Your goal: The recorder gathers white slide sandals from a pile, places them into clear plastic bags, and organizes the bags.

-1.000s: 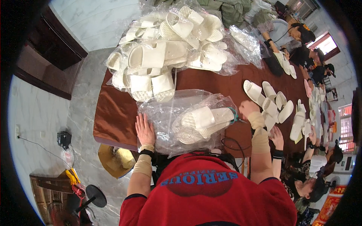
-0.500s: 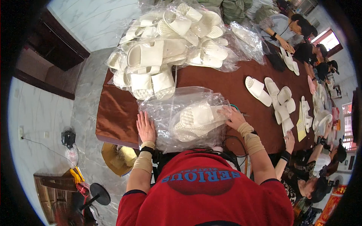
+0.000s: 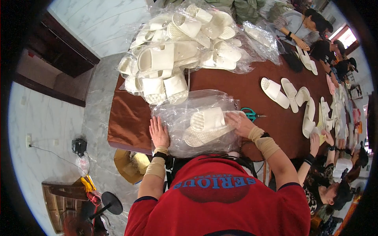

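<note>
1 flat left hand (image 3: 159, 134) touches bag (image 3: 173, 115); half-curled right hand (image 3: 241, 124), slippers (image 3: 206, 118).

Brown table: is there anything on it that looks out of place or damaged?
Nothing looks clearly damaged or spilled. The teal-handled scissors perhaps stand out a little: they lie loose beside the right hand, a tool among white slippers and plastic bags.

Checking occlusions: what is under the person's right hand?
The right hand lies over the right end of the white slippers, with clear plastic around them. Exactly how far they extend beneath it cannot be seen.
</note>
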